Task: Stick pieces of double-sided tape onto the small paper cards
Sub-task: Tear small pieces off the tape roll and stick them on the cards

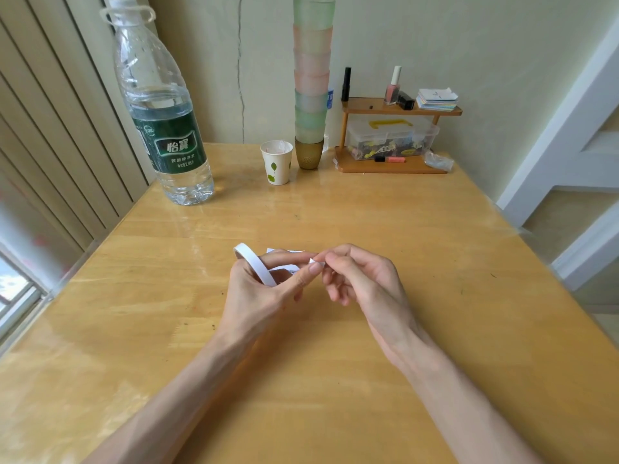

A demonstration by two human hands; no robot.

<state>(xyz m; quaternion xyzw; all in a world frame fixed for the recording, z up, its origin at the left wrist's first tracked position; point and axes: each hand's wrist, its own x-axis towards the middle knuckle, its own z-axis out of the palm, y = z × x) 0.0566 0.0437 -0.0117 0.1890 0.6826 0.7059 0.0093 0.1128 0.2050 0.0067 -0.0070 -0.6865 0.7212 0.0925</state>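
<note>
We count 1 white ring-shaped tape roll (255,263), 1 paper card (284,268): left hand (258,296) grip holds both | right hand (363,279) grip pinches tape end (316,262) | glossy wooden worktop (435,262)

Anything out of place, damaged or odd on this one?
A long crack runs down the back wall, left of the tall cup stack, which looks precarious. Nothing is spilled on the table.
</note>
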